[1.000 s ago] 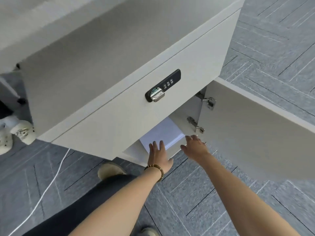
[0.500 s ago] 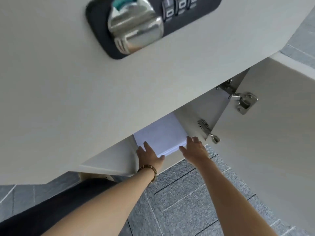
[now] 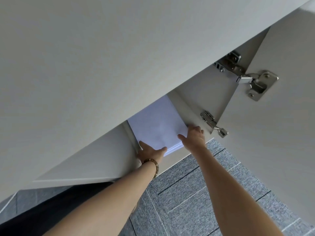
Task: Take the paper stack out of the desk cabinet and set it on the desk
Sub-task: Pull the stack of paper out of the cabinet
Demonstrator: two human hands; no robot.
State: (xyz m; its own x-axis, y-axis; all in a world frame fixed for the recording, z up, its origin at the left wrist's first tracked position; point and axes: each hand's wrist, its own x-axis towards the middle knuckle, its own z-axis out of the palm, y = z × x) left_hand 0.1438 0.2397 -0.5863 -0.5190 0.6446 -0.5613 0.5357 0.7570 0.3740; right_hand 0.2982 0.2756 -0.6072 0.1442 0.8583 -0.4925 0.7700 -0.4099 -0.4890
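- Cabinet door (image 3: 272,142) stands open, right of both hands.
- Paper stack (image 3: 157,128) lies inside the cabinet, between the hands.
- Left hand (image 3: 150,151) and right hand (image 3: 194,136) grasp its near corners.
- Lifting out and setting on the desk remain.

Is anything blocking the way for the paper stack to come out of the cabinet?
Nothing visible does. Both hands, left and right, grip the paper stack at its near corners; the cabinet door stands open to the right, and only carpet lies before the opening. The desk top is out of view.
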